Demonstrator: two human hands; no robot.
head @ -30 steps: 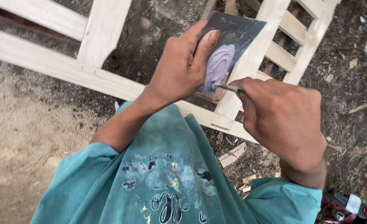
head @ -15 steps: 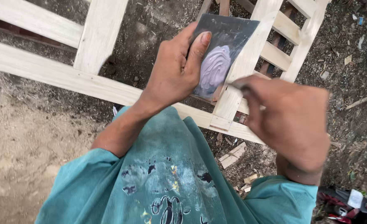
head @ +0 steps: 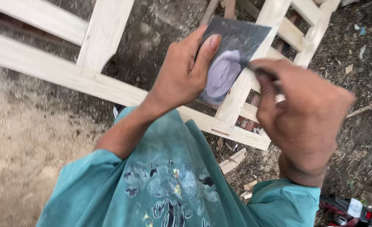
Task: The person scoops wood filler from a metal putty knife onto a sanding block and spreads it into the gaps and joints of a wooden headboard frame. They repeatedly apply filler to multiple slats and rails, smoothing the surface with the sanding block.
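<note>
My left hand [head: 181, 75] holds up a flat dark rectangular plate [head: 242, 38], thumb pressed on its face beside a blob of pale lilac putty [head: 223, 75]. My right hand [head: 303, 113] is closed and blurred, its fingers at the plate's right edge; it grips a thin tool that is almost fully hidden by the fingers. Below both hands lies a pale wooden frame [head: 106, 42] with slats, resting on the dirt ground.
My teal sleeves and stained shirt [head: 169, 180] fill the lower view. Wood offcuts [head: 232, 160] and shavings lie on the dirt under the frame. A red and black object [head: 350, 210] sits at the bottom right. Sandy ground spreads to the left.
My right hand has lifted toward the plate's right edge and turned more closed, hiding the thin tool that showed before. The plate has stayed in my left hand.
</note>
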